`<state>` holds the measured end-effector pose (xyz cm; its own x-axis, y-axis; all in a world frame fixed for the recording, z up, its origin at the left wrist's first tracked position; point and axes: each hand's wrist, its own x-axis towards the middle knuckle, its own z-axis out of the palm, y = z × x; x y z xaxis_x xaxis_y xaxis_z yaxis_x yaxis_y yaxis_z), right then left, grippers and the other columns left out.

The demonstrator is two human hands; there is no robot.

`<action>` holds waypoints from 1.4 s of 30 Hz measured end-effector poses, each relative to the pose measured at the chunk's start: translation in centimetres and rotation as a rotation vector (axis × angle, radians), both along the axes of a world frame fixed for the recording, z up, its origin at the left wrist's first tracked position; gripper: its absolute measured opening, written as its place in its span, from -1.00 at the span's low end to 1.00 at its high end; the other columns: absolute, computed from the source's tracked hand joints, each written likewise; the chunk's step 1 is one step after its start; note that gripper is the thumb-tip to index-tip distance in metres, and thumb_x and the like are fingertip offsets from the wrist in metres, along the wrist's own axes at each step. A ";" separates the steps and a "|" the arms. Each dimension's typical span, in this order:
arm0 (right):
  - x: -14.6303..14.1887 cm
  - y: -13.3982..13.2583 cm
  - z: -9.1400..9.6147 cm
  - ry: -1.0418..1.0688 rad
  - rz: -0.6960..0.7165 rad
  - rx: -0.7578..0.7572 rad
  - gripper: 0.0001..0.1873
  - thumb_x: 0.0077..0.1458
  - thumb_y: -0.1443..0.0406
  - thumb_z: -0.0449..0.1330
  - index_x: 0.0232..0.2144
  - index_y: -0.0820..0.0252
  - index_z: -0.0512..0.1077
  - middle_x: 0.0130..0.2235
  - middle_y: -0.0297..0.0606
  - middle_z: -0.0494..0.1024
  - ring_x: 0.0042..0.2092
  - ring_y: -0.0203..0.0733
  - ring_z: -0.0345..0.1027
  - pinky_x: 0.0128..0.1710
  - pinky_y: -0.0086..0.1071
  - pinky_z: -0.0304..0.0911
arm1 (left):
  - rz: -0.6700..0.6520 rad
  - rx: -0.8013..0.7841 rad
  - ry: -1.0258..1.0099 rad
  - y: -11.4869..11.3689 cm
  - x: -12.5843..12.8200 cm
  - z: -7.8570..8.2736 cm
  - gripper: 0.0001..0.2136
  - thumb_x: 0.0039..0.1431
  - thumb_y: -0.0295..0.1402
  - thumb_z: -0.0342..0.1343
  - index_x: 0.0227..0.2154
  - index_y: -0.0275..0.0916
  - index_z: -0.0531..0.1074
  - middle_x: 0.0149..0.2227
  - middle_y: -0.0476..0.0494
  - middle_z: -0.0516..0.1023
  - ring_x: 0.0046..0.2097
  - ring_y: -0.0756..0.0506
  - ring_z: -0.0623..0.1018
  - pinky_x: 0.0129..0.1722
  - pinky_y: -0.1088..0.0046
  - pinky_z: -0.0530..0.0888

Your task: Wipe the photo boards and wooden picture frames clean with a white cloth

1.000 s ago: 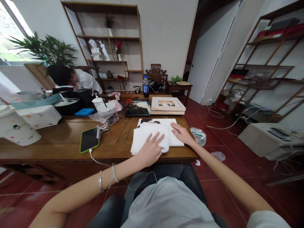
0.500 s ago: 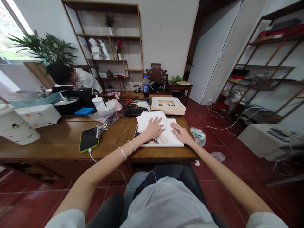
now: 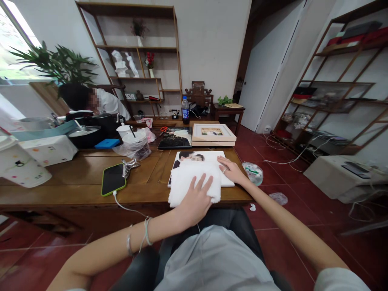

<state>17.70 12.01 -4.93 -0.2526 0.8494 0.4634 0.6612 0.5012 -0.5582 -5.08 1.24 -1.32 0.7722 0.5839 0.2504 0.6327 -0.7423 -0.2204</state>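
The white cloth [image 3: 182, 188] lies right under the person's left hand [image 3: 196, 202], which I see spread over it, fingers fanned rather than clenched. It covers the near left part of a photo panel [image 3: 212, 157] and reaches the near edge of the wooden table [image 3: 145, 188]. The panel's long axis seems, to me, to run left to right. The right hand [image 3: 232, 170], uncurled, rests on the panel's right side, just beside the cloth.

The left hand [image 3: 197, 202] and white cloth [image 3: 184, 184], a moment ago at the far edge of the photo panel [image 3: 227, 181], now lap its near edge, and I see the printed heads [image 3: 191, 157] uncovered.
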 end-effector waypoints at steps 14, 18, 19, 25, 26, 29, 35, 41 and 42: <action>0.1 0.2 -0.1 0.006 0.001 -0.003 -0.58 0.09 0.27 0.08 0.01 0.18 0.41 0.11 -0.14 0.37 0.19 -0.07 0.15 0.22 -0.11 0.02 | 0.129 -0.075 -0.029 9.3 2.3 1.0 -0.65 0.29 -0.25 -0.17 -0.09 -0.28 0.47 0.23 -0.26 0.18 0.23 -0.32 0.17 0.14 0.01 0.18; 0.1 0.1 -0.1 -0.008 -0.005 0.004 -0.58 0.09 0.27 0.07 0.01 0.18 0.40 0.11 -0.13 0.37 0.19 -0.08 0.14 0.22 -0.12 0.01 | 0.177 -0.074 -0.068 12.3 4.0 0.7 -0.64 0.29 -0.27 -0.18 -0.05 -0.30 0.43 0.22 -0.31 0.18 0.23 -0.35 0.16 0.13 -0.07 0.16; 0.1 0.1 -0.1 -0.015 -0.010 0.004 -0.58 0.09 0.27 0.07 0.01 0.19 0.41 0.11 -0.12 0.37 0.19 -0.08 0.15 0.21 -0.12 0.02 | 0.179 -0.070 -0.077 12.7 4.3 0.5 -0.64 0.29 -0.27 -0.18 -0.05 -0.31 0.43 0.23 -0.33 0.17 0.23 -0.36 0.14 0.12 -0.09 0.14; 0.0 -0.1 0.3 0.005 0.004 0.003 -0.59 0.06 0.31 0.08 -0.02 0.10 0.43 0.12 -0.21 0.37 0.19 -0.07 0.15 0.20 -0.10 0.03 | 0.155 -0.044 -0.093 12.0 5.3 0.0 -0.67 0.27 -0.32 -0.14 -0.10 -0.32 0.47 0.24 -0.34 0.13 0.24 -0.36 0.13 0.13 -0.09 0.12; 0.0 -0.1 0.3 0.007 0.020 0.004 -0.58 0.05 0.33 0.07 -0.02 0.09 0.43 0.13 -0.23 0.36 0.19 -0.07 0.14 0.21 -0.11 0.02 | 0.154 -0.044 -0.088 11.3 5.4 0.0 -0.67 0.26 -0.32 -0.13 -0.10 -0.31 0.47 0.24 -0.34 0.13 0.24 -0.37 0.13 0.12 -0.10 0.13; 0.0 0.0 0.4 0.023 0.049 -0.006 -0.55 0.04 0.37 0.02 -0.01 0.07 0.43 0.13 -0.30 0.36 0.20 -0.10 0.13 0.22 -0.13 0.00 | 0.178 -0.028 -0.061 8.4 5.6 0.0 -0.68 0.24 -0.34 -0.11 -0.08 -0.28 0.47 0.24 -0.35 0.13 0.22 -0.41 0.15 0.10 -0.12 0.15; 0.2 0.1 0.3 0.044 0.020 -0.042 -0.55 0.07 0.32 -0.01 0.00 0.15 0.42 0.13 -0.22 0.36 0.19 -0.08 0.14 0.21 -0.12 0.02 | 0.152 -0.002 0.010 1.3 6.3 -0.1 -0.66 0.14 -0.39 -0.01 -0.04 -0.36 0.45 0.23 -0.46 0.14 0.21 -0.50 0.14 0.07 -0.15 0.18; 0.4 -0.2 0.7 0.077 0.050 -0.066 -0.59 0.09 0.27 0.03 -0.01 0.09 0.42 0.13 -0.26 0.36 0.20 -0.11 0.14 0.21 -0.14 0.03 | 0.013 -0.021 0.012 -1.6 6.1 0.0 -0.71 0.10 -0.39 0.03 -0.15 -0.32 0.52 0.26 -0.42 0.07 0.24 -0.54 0.06 0.07 -0.21 0.16; 0.4 -0.2 0.7 0.079 0.051 -0.068 -0.59 0.09 0.28 0.03 -0.01 0.09 0.43 0.13 -0.26 0.36 0.20 -0.11 0.14 0.21 -0.13 0.03 | 0.013 -0.033 0.003 -1.4 5.9 0.1 -0.71 0.11 -0.39 0.02 -0.14 -0.32 0.52 0.26 -0.41 0.07 0.24 -0.52 0.08 0.08 -0.19 0.17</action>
